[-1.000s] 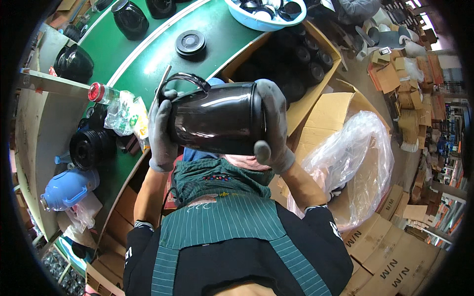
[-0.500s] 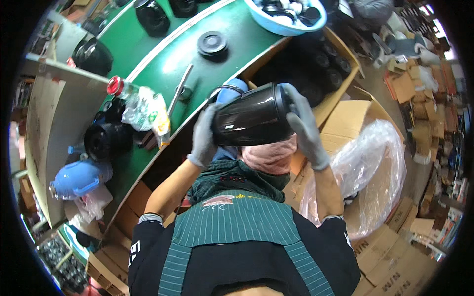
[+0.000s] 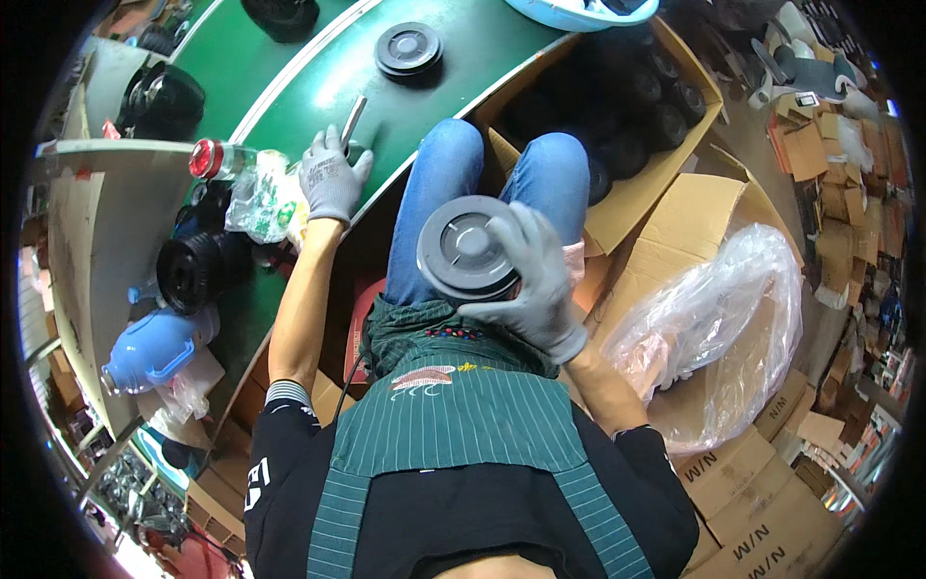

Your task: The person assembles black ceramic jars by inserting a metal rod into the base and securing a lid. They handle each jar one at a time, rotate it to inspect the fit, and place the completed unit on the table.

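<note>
A glossy black container stands nearly upright in my lap, its round ribbed grey-black end [image 3: 461, 249] facing up. My right hand [image 3: 540, 280], in a grey glove, holds it at the rim, thumb on the near side and fingers over the right side. At the table's near edge my left hand [image 3: 333, 179], also gloved, lies over the lower part of a metal rod-like tool [image 3: 356, 118]. Its fingers are stretched and apart; whether they touch the rod is hidden. Beyond it, a round black lid [image 3: 408, 48] rests on the green table [image 3: 318, 106].
Left of my left hand lie a red-capped clear bottle [image 3: 214, 159] and crumpled plastic. A blue jug [image 3: 159, 349] is farther left. An open carton [image 3: 709, 92] of black containers stands ahead right; a carton [image 3: 714, 367] lined with clear plastic is at my right. A blue basin [image 3: 579, 17] sits at the far edge.
The black container has turned from lying sideways between both hands to nearly upright in my lap. My left hand has let go of it and moved left to the rod on the table.
</note>
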A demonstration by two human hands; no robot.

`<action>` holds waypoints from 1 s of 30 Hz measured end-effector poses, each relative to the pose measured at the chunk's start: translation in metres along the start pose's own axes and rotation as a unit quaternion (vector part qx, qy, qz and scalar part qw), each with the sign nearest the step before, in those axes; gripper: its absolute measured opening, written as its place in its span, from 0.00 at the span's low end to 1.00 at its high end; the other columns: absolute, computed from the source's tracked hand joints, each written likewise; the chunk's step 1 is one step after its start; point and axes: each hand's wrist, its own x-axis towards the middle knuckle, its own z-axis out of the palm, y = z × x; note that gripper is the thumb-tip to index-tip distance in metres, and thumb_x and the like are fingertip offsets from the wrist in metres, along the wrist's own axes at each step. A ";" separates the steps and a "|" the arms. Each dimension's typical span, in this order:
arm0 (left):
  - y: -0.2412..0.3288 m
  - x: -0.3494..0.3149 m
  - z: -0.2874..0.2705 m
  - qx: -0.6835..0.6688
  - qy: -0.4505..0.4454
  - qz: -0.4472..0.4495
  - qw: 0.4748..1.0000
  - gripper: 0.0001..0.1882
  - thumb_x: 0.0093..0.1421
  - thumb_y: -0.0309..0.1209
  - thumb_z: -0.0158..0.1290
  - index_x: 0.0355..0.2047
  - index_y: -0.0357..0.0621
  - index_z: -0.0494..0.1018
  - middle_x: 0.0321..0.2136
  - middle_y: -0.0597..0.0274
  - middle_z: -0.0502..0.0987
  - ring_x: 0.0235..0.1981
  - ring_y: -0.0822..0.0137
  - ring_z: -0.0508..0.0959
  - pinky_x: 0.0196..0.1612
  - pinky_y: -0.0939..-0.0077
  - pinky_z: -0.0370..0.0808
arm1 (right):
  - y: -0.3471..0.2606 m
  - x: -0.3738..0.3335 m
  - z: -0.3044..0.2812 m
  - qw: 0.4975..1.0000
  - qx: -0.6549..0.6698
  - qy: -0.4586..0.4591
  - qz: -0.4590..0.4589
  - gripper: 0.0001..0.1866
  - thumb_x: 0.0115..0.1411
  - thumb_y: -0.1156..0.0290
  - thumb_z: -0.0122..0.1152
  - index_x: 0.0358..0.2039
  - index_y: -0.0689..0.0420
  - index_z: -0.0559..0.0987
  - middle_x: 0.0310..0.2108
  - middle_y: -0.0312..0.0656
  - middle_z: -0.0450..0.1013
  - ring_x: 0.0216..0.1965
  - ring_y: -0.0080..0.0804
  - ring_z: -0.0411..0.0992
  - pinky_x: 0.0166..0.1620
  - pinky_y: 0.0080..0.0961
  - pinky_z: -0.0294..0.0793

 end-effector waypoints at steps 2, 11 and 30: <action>0.004 0.011 0.011 0.008 -0.119 -0.081 0.990 0.38 0.64 0.52 0.63 0.70 0.49 0.69 0.58 0.44 0.79 0.56 0.43 0.81 0.58 0.45 0.77 | -0.004 -0.019 0.012 0.996 -0.058 0.036 0.054 0.59 0.47 0.36 0.82 0.71 0.60 0.71 0.70 0.61 0.64 0.71 0.65 0.63 0.72 0.57 0.62; 0.040 0.011 -0.063 -0.453 -0.151 -0.004 0.879 0.29 0.67 0.34 0.68 0.65 0.35 0.76 0.52 0.54 0.86 0.51 0.66 0.85 0.56 0.71 0.82 | 0.017 -0.026 0.048 0.978 -0.075 0.081 0.179 0.78 0.42 0.37 0.86 0.79 0.68 0.50 0.70 0.61 0.62 0.71 0.60 0.60 0.73 0.54 0.58; 0.156 -0.047 -0.182 -0.202 -0.215 0.292 0.910 0.38 0.67 0.40 0.63 0.71 0.32 0.64 0.55 0.34 0.77 0.55 0.40 0.81 0.58 0.52 0.79 | 0.104 0.086 0.024 0.660 0.703 0.016 0.264 0.28 0.79 0.57 0.57 0.68 0.64 0.74 0.32 0.35 0.78 0.44 0.31 0.83 0.59 0.35 0.83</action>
